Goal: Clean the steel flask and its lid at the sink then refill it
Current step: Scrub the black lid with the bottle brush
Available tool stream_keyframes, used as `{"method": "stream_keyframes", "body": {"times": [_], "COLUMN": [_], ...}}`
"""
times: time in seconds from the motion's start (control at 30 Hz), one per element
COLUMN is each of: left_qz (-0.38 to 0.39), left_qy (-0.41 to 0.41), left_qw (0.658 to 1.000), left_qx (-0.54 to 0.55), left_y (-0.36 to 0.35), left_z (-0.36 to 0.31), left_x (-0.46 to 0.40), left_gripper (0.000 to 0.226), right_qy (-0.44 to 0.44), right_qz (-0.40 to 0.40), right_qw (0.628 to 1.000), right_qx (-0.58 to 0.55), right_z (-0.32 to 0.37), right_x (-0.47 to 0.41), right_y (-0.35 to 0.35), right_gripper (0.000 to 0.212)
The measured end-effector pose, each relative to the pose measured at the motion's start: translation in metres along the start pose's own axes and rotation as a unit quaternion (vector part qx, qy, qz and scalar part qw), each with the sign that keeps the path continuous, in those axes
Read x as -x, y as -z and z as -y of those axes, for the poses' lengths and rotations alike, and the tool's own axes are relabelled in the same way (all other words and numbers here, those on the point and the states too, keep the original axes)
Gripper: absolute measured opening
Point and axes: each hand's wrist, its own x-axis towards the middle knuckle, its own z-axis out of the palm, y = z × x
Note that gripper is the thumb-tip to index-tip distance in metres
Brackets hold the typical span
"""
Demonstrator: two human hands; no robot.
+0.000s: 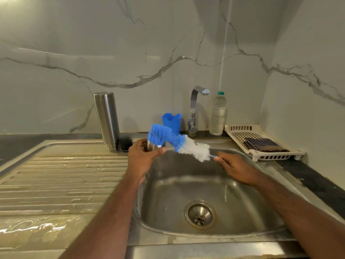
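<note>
Steel lid [152,145], gripped by the left hand [143,157] at centre frame, is being scrubbed with the brush [179,143] pinched by the right hand [231,167]; rinsing seems due next.

surface: steel sink drainboard [56,184] | on it: upright steel flask [106,120], black stopper [125,143] beside it

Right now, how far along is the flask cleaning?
Mid-wash. The steel flask stands upside down on the wet drainboard, which suggests it is already rinsed, with a black stopper beside it. In hand: the left hand holds the steel lid cup while the right hand works the bottle brush at it. Left: rinsing the lid, refilling; the tap is not running.
</note>
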Motion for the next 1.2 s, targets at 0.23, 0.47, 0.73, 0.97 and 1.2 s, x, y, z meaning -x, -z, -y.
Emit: {"method": "stream_keyframes", "body": {"times": [0.23,0.47,0.73,0.97,1.2], "left_qz": [0.06,0.041,0.038,0.077,0.124], "left_qy": [-0.075,-0.112,-0.02,0.144,0.114], "left_qw": [0.992,0.986,0.994,0.915,0.935], "left_qx": [-0.083,-0.116,0.1,0.368,0.313], "left_y": [-0.007,0.008,0.008,0.005,-0.002], "left_z": [0.003,0.005,0.002,-0.013,-0.011], "left_x": [0.0,-0.007,-0.006,0.001,0.004], "left_gripper": [0.069,0.064,0.042,0.034,0.05], "right_qy": [-0.016,-0.029,-0.057,-0.077,-0.102], "right_qz": [0.014,0.008,0.031,0.068,0.104], "right_qw": [1.0,0.999,0.995,0.989,0.973], "right_qx": [-0.021,-0.015,-0.072,-0.107,-0.177], "right_z": [-0.001,-0.001,-0.002,0.006,0.014], "right_x": [0.003,0.003,0.007,0.005,0.003], "right_y": [0.003,0.004,0.005,0.001,-0.009], "right_gripper": [0.036,0.036,0.036,0.037,0.037]}}
